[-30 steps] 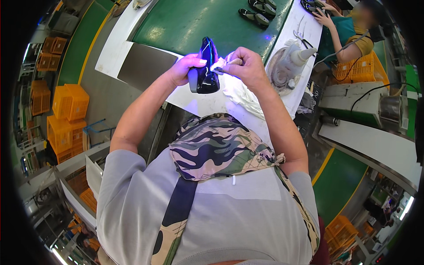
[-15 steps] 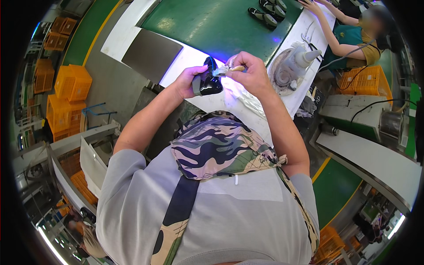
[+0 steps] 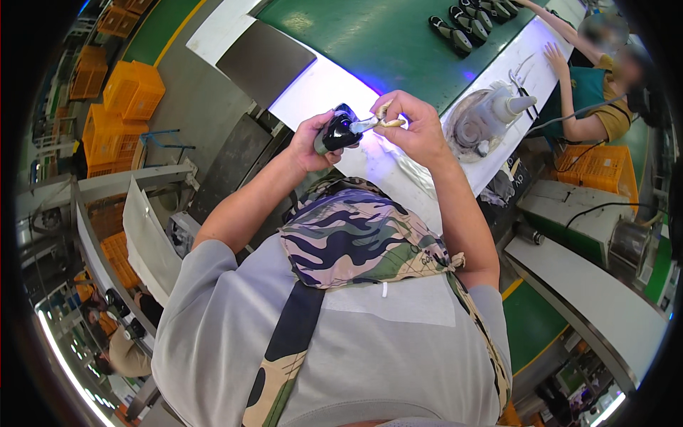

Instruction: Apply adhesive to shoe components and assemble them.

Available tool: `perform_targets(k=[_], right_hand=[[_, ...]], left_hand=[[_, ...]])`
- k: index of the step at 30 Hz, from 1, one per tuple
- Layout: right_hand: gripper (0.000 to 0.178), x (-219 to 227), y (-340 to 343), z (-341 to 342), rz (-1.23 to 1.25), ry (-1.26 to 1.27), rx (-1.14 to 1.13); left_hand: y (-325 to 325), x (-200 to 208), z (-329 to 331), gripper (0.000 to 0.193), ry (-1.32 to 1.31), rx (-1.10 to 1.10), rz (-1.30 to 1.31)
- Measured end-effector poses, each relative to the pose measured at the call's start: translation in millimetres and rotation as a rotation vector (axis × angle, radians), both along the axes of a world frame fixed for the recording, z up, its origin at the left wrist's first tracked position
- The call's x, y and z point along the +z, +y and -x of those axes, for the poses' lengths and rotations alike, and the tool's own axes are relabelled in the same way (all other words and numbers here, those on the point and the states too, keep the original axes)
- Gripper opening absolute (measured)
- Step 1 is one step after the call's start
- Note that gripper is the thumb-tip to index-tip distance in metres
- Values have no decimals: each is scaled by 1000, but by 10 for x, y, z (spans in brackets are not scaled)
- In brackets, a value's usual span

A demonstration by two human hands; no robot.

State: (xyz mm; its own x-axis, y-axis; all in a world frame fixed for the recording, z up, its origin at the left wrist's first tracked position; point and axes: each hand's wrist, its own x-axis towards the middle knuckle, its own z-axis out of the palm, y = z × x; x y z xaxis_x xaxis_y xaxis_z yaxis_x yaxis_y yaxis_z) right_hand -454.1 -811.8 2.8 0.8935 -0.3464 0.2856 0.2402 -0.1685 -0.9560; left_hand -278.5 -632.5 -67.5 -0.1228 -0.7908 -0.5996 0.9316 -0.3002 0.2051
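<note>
My left hand (image 3: 311,142) is wrapped round a glossy black shoe (image 3: 334,134), held tilted above the white table edge. In my right hand (image 3: 420,132) the fingers are closed on a small brush-like tool (image 3: 366,125) with a pale tip and a tan handle; its exact kind is hard to make out. The pale tip touches or nearly touches the shoe's shiny upper. A crumpled white cloth (image 3: 413,173) lies on the table just below my right hand.
To the right stands a translucent squeeze bottle (image 3: 498,112) in a round, stained tray (image 3: 453,128). Several black shoes (image 3: 469,25) sit on the green belt (image 3: 356,39). A dark flat board (image 3: 265,62) lies at left. A co-worker's hand (image 3: 557,60) rests across the belt; orange crates (image 3: 134,89) stand left.
The shoe has been turned in my left hand, and the tool now points at it from the right at another angle. The co-worker's arms have shifted; the whole view has swung slightly.
</note>
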Motion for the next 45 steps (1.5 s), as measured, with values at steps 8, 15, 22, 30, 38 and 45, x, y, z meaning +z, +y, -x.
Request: perform_targets(k=[8, 15, 22, 30, 38, 45], right_hand=[[27, -77, 60, -209, 73, -75, 41], [26, -48, 202, -710, 42, -104, 91], [24, -124, 403, -1380, 103, -63, 108], [22, -377, 712, -1973, -286, 39, -22], [21, -700, 899, -2354, -355, 171, 141], [21, -777, 777, -2195, -378, 163, 120]], left_hand=[[224, -94, 42, 49, 187, 228, 188], [383, -161, -280, 52, 264, 295, 366], [750, -22, -640, 53, 252, 452, 360], [1668, 600, -1339, 50, -202, 808, 468], [3731, 2045, -2098, 41, -1154, 1205, -130], [5464, 3440, -2273, 66, -1686, 1085, -1352]])
